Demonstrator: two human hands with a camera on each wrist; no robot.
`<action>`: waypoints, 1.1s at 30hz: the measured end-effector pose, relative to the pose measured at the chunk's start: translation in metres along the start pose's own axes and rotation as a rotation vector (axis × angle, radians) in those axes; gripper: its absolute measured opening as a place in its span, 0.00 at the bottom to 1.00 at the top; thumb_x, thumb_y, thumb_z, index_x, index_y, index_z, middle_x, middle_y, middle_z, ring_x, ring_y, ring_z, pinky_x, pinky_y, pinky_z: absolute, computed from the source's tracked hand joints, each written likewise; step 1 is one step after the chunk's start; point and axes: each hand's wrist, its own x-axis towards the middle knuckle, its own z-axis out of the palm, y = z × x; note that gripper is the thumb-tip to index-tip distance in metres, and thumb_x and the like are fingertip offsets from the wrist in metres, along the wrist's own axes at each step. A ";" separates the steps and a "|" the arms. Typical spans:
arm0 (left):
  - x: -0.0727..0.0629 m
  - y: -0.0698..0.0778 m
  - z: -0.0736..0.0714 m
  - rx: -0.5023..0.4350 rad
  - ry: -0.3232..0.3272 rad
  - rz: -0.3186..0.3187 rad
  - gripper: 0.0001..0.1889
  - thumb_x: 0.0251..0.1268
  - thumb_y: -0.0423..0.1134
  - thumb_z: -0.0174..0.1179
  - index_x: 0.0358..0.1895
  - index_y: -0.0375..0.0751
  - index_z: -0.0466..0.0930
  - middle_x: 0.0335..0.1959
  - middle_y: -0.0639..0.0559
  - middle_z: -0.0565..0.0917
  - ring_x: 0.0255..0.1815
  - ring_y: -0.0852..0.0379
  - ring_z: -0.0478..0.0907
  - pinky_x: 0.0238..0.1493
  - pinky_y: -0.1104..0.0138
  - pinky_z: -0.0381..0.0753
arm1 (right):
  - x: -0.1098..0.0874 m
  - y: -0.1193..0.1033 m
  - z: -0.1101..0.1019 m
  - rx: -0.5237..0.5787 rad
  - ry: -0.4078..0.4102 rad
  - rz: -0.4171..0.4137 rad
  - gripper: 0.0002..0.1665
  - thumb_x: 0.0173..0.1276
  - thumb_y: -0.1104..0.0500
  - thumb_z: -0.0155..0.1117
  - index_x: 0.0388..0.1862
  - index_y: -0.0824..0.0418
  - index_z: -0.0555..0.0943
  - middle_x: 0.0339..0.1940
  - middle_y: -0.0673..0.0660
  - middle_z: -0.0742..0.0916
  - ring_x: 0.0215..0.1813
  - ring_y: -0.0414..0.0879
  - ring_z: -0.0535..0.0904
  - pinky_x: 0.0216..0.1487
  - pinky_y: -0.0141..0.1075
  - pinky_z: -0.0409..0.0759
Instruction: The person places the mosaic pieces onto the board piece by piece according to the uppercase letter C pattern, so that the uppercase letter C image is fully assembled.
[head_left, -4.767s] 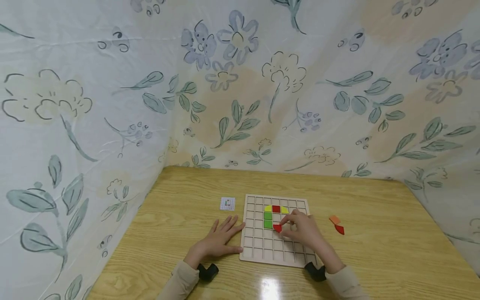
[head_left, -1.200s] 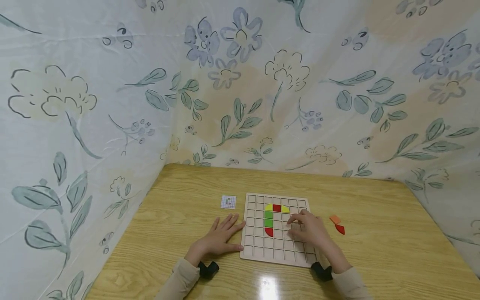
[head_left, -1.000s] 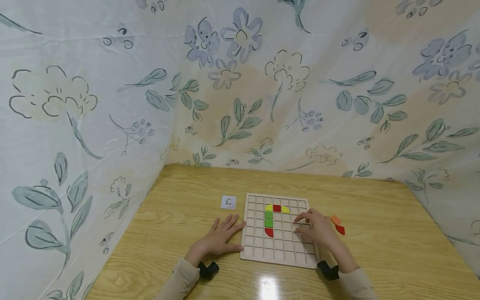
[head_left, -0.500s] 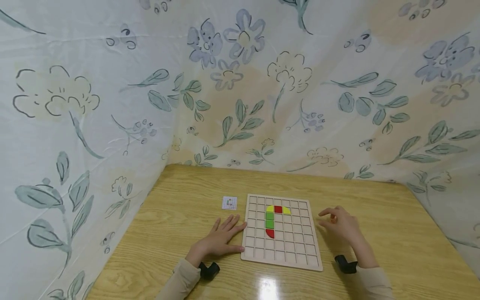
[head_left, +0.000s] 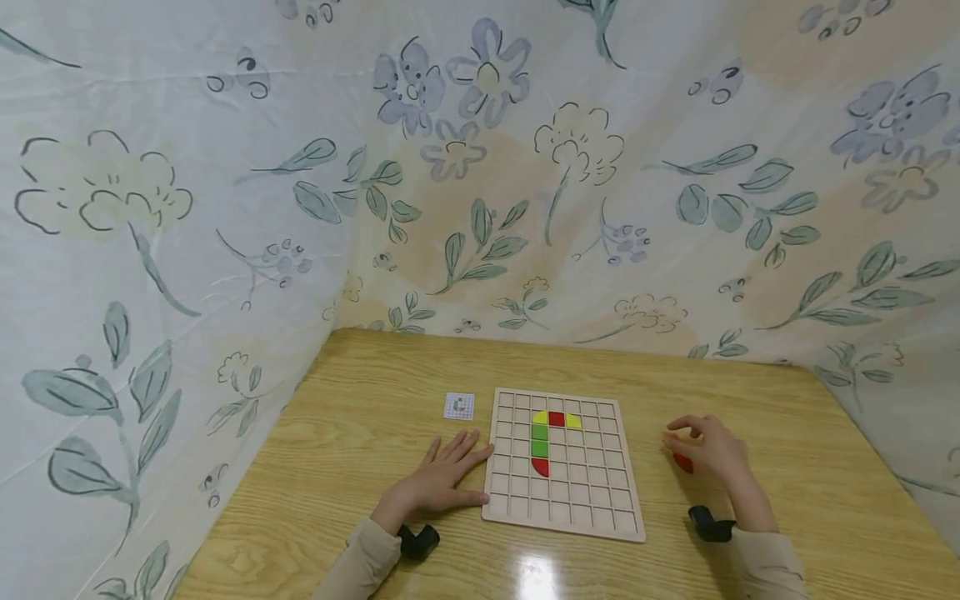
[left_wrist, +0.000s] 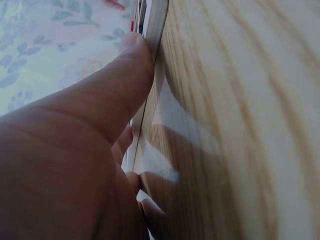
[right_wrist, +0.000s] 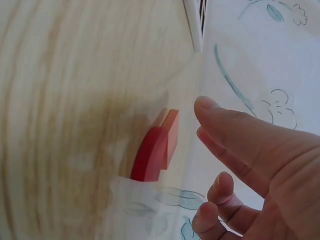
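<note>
My left hand [head_left: 438,483] lies on the table with fingers spread, its thumb and a fingertip touching the left edge of the wooden grid board [head_left: 562,528]. On the board sit a red square [head_left: 557,419] between two yellow quarter-round pieces [head_left: 573,421], two green squares [head_left: 539,440] and a red quarter-round piece [head_left: 541,467]. Right of the board, my right hand [head_left: 712,454] hovers over a loose red curved piece [right_wrist: 149,155] and an orange piece [right_wrist: 173,137]. The right wrist view shows its thumb and fingers apart from both, holding nothing. In the head view it mostly hides the orange one.
A small card [head_left: 459,406] with a printed coloured grid pattern lies left of the board. The wooden table [head_left: 390,367] is bordered at the back and sides by flower-print cloth [head_left: 570,250]. A black wrist mount [head_left: 711,525] sits at each wrist.
My right hand set the red quarter-round piece below the green squares, let go, and moved right off the board to the loose pieces. The left hand stayed at the board's edge.
</note>
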 end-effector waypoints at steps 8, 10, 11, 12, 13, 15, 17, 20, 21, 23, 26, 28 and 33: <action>0.001 -0.001 0.002 -0.002 -0.004 -0.003 0.39 0.62 0.61 0.51 0.74 0.53 0.49 0.76 0.46 0.42 0.76 0.45 0.35 0.70 0.43 0.30 | 0.003 0.008 -0.001 -0.017 -0.040 0.078 0.27 0.58 0.41 0.65 0.45 0.61 0.81 0.41 0.69 0.80 0.42 0.60 0.75 0.34 0.54 0.65; 0.001 -0.002 0.003 0.001 -0.003 -0.002 0.39 0.62 0.62 0.51 0.74 0.54 0.49 0.76 0.46 0.42 0.76 0.45 0.35 0.70 0.42 0.30 | 0.004 0.010 0.000 -0.013 -0.042 0.091 0.27 0.58 0.41 0.65 0.44 0.61 0.82 0.41 0.69 0.80 0.42 0.60 0.75 0.35 0.55 0.64; 0.002 -0.002 0.003 0.004 -0.002 0.001 0.39 0.63 0.62 0.51 0.74 0.54 0.49 0.76 0.46 0.42 0.76 0.45 0.34 0.70 0.42 0.30 | 0.005 0.012 0.001 -0.011 -0.043 0.094 0.27 0.58 0.41 0.64 0.44 0.61 0.82 0.41 0.69 0.80 0.42 0.60 0.75 0.35 0.55 0.63; 0.001 -0.003 0.003 0.004 -0.002 0.004 0.39 0.63 0.61 0.51 0.74 0.53 0.49 0.76 0.46 0.42 0.76 0.45 0.34 0.70 0.42 0.30 | 0.005 0.013 0.002 -0.011 -0.043 0.097 0.27 0.59 0.40 0.64 0.44 0.62 0.82 0.41 0.69 0.80 0.42 0.60 0.75 0.35 0.55 0.63; 0.001 -0.002 0.003 0.003 -0.001 0.007 0.39 0.63 0.61 0.51 0.74 0.53 0.49 0.76 0.45 0.42 0.75 0.44 0.34 0.69 0.41 0.30 | 0.005 0.014 0.002 -0.013 -0.043 0.102 0.28 0.59 0.40 0.64 0.44 0.62 0.82 0.42 0.69 0.80 0.42 0.60 0.75 0.35 0.55 0.63; 0.001 -0.002 0.002 0.003 0.000 0.010 0.39 0.63 0.61 0.51 0.74 0.53 0.49 0.76 0.45 0.42 0.75 0.44 0.35 0.69 0.41 0.31 | 0.006 0.015 0.002 -0.015 -0.041 0.109 0.29 0.59 0.38 0.63 0.43 0.62 0.82 0.42 0.69 0.81 0.43 0.61 0.75 0.35 0.55 0.63; 0.001 -0.001 0.000 -0.002 0.000 0.011 0.39 0.63 0.60 0.51 0.74 0.52 0.49 0.76 0.44 0.42 0.75 0.43 0.35 0.69 0.41 0.31 | 0.006 0.017 0.001 -0.015 -0.042 0.115 0.30 0.59 0.37 0.62 0.43 0.62 0.82 0.43 0.70 0.81 0.44 0.62 0.75 0.36 0.56 0.63; 0.001 0.001 -0.001 -0.004 -0.001 0.009 0.39 0.63 0.60 0.52 0.74 0.51 0.50 0.75 0.44 0.43 0.75 0.43 0.35 0.69 0.41 0.31 | 0.006 0.018 0.000 -0.017 -0.050 0.125 0.31 0.59 0.36 0.61 0.44 0.62 0.82 0.44 0.71 0.81 0.45 0.62 0.75 0.36 0.56 0.64; 0.001 0.001 -0.001 0.000 -0.001 0.009 0.39 0.63 0.60 0.52 0.74 0.51 0.49 0.75 0.44 0.43 0.75 0.43 0.35 0.69 0.41 0.31 | 0.006 0.019 -0.001 -0.019 -0.056 0.126 0.31 0.59 0.36 0.61 0.44 0.62 0.82 0.44 0.71 0.81 0.45 0.63 0.75 0.36 0.56 0.65; 0.001 0.001 -0.001 0.008 -0.002 0.009 0.39 0.63 0.60 0.51 0.74 0.51 0.49 0.75 0.44 0.43 0.75 0.43 0.35 0.69 0.41 0.32 | 0.005 0.021 -0.002 -0.018 -0.067 0.131 0.31 0.59 0.36 0.61 0.44 0.62 0.82 0.44 0.70 0.81 0.46 0.62 0.75 0.37 0.56 0.64; 0.001 0.001 -0.001 0.015 -0.001 0.010 0.39 0.63 0.60 0.51 0.74 0.51 0.49 0.75 0.44 0.43 0.75 0.43 0.35 0.69 0.41 0.32 | 0.005 0.024 -0.002 -0.020 -0.075 0.122 0.29 0.60 0.38 0.62 0.43 0.61 0.82 0.43 0.69 0.81 0.44 0.61 0.76 0.36 0.55 0.63; 0.001 0.001 -0.001 0.011 -0.001 0.009 0.39 0.63 0.60 0.52 0.74 0.51 0.49 0.75 0.44 0.43 0.75 0.44 0.35 0.69 0.41 0.32 | 0.005 0.025 -0.002 -0.026 -0.073 0.108 0.26 0.60 0.41 0.63 0.42 0.62 0.82 0.41 0.68 0.82 0.42 0.61 0.76 0.36 0.55 0.63; 0.000 0.003 -0.003 0.003 0.001 0.011 0.39 0.64 0.59 0.52 0.73 0.50 0.50 0.75 0.43 0.44 0.75 0.43 0.36 0.69 0.41 0.32 | 0.006 0.027 -0.001 -0.049 -0.061 0.077 0.21 0.59 0.47 0.66 0.42 0.63 0.82 0.39 0.67 0.83 0.41 0.60 0.77 0.39 0.58 0.63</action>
